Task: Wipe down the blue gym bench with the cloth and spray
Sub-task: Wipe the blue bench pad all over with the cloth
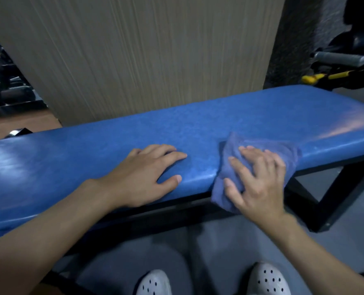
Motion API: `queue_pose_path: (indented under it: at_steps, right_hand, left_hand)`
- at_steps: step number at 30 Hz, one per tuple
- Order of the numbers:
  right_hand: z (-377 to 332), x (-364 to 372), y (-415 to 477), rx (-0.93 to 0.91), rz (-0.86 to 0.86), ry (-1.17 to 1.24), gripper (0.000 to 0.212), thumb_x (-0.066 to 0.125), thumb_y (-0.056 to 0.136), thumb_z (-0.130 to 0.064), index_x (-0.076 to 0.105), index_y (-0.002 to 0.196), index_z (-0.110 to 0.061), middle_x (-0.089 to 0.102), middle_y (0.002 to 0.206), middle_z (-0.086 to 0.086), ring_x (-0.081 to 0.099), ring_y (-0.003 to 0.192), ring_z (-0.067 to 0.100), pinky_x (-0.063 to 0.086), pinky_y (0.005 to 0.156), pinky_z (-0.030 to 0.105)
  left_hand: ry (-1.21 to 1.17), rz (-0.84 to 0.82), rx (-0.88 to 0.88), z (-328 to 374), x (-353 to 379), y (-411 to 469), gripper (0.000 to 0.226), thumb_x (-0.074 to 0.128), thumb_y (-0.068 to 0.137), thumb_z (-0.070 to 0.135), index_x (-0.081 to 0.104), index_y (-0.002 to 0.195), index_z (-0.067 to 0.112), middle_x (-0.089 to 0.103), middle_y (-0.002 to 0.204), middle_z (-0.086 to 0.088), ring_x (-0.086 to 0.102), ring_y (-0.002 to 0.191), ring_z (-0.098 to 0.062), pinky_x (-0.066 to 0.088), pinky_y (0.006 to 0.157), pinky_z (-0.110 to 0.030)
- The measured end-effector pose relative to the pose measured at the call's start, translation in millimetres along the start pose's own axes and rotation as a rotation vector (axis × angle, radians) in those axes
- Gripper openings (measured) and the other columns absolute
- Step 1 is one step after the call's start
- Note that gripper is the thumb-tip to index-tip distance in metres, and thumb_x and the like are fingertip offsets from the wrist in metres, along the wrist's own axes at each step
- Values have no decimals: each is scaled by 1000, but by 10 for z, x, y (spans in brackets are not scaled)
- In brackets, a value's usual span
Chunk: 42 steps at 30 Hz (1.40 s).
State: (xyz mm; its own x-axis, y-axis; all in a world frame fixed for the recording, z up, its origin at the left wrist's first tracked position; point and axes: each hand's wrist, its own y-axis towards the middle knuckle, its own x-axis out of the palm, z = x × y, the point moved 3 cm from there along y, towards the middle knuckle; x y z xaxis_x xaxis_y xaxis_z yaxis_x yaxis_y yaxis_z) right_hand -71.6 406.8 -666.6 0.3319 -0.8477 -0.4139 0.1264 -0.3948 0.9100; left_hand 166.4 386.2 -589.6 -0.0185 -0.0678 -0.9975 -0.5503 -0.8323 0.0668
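The blue padded gym bench (198, 124) runs across the view from lower left to upper right on a black metal frame (330, 201). My left hand (142, 177) lies flat on the pad near its front edge, fingers spread, holding nothing. My right hand (259, 179) presses a crumpled blue cloth (232, 150) against the pad's front edge, and part of the cloth hangs down over the side. No spray bottle is in view.
A beige wood-grain wall panel (147, 54) stands right behind the bench. Black gym equipment with a grey handle (338, 58) and a yellow part (323, 76) sits at the far right. My white perforated shoes (266, 279) stand on the grey floor (219, 248) below.
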Motion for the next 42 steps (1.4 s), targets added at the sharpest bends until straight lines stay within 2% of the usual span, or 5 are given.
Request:
queue_pose_path:
  at_steps: [8,16,25,33,42]
  right_hand:
    - [193,-48,30,529,94,-114,31,53,84,-28,68,101,-7,60,119,19,50,121,38,25,111,56]
    - [346,-182,80,135,-85,-27,36,51,85,-31,72,101,-6,63,113,17,53,109,34,34,98,50]
    - [922,-300,130,683,-91,-155,40,42,84,-35,67,100,-8,57,121,15,45,124,35,23,113,53]
    - [1090,-377,112,399,-167,-113,37,42,88,-33,69,105,-14,58,119,9,48,116,27,30,104,47]
    - [1656,-429,110,745,-8,-144,33,45,83,-31,67,100,-13,57,118,11,46,122,32,24,112,53]
  left_hand:
    - [-1,0,58,113,22,181,76,14,82,72,24,151,42,18,161,13,15,147,-5,22,115,-39]
    - [-1,-4,113,366,37,451,77,12,81,71,24,151,40,16,162,10,13,148,-9,21,117,-41]
    - [96,2,149,633,-22,722,80,10,76,75,27,146,40,35,139,7,33,132,-16,31,106,-40]
    - [26,-12,209,902,84,1017,78,12,78,73,20,148,39,17,161,4,13,148,-11,18,117,-43]
    - [27,-20,237,1243,104,1338,71,19,81,73,18,145,41,16,158,7,12,148,-12,17,117,-48]
